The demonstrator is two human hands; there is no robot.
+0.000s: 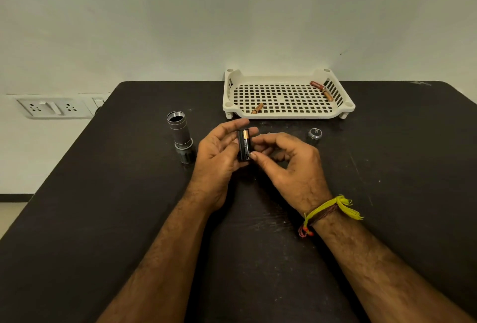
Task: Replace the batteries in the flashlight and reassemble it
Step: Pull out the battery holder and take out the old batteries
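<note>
**Mid-swap: holder being loaded, flashlight still in pieces**

Held upright at the centre of the counter: a black battery holder with a copper-topped cell showing in its near side. Gripped by the left hand, fingers curled round the far side and thumb at the front. Met from 3 o'clock by the right hand, thumb and fingertips pinching at the holder's lower end, probably seating or checking a cell; how many fresh cells sit inside cannot be told.

At 9 o'clock from the holder, close by the left hand: the flashlight body, standing head-down, threaded mouth open and dark inside, so apparently empty. At 3 o'clock, well clear of the right hand: the tail cap, spring side up on the counter.

At 12 o'clock, against the wall: a white perforated tray. Inside, one copper-coloured battery near the front left, and two more batteries in the back right corner, likely the spent ones.

Judged done: cap unscrewed, holder pulled, old cells set aside. Judged in progress: loading of new cells. Left to do: sliding the holder into the body, screwing on the tail cap.

On the right wrist, a yellow thread band. On the wall at 9 o'clock, a socket plate.
</note>
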